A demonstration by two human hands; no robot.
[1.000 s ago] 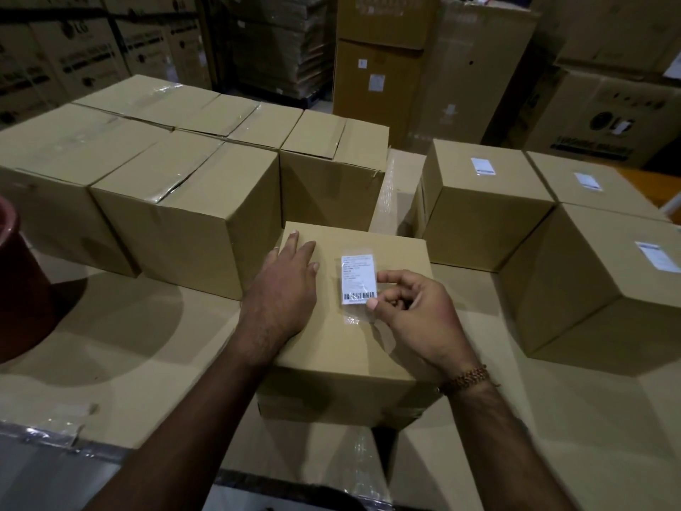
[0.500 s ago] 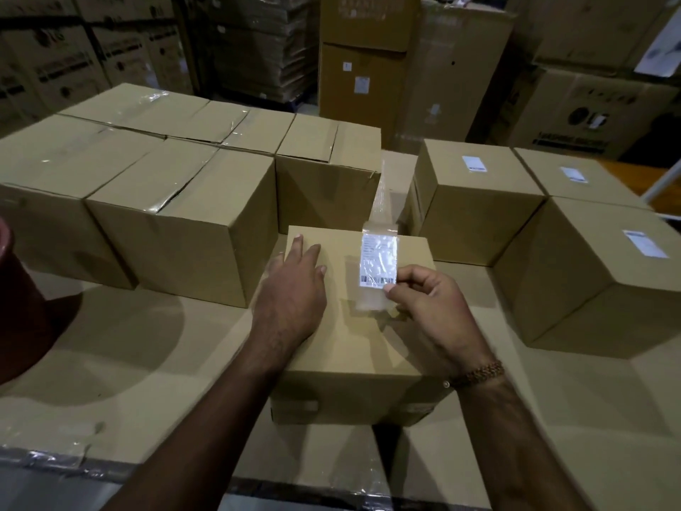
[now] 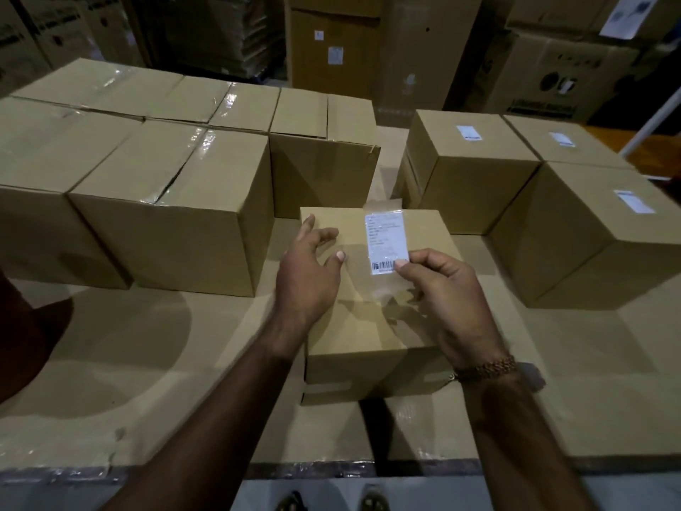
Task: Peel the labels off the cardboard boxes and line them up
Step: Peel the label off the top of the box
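A small cardboard box point(image 3: 372, 326) stands right in front of me on the cardboard-covered table point(image 3: 147, 363). My right hand point(image 3: 442, 289) pinches the lower edge of a white barcode label point(image 3: 387, 242) backed with clear tape and holds it upright above the box top. My left hand point(image 3: 307, 274) hovers over the box's left part, with its fingers loosely spread. Three boxes at the right still carry labels: one at the back point(image 3: 468, 133), one further right point(image 3: 562, 139) and one nearer point(image 3: 634, 201).
A block of unlabelled boxes point(image 3: 177, 201) is lined up at the left, close behind my left hand. Tall stacked cartons point(image 3: 333, 42) fill the background. The table's front edge point(image 3: 331, 470) runs below my forearms.
My right hand has peeled the label off the box top and raised it upright. My left hand lifted from lying flat on the box, its fingers now spread.
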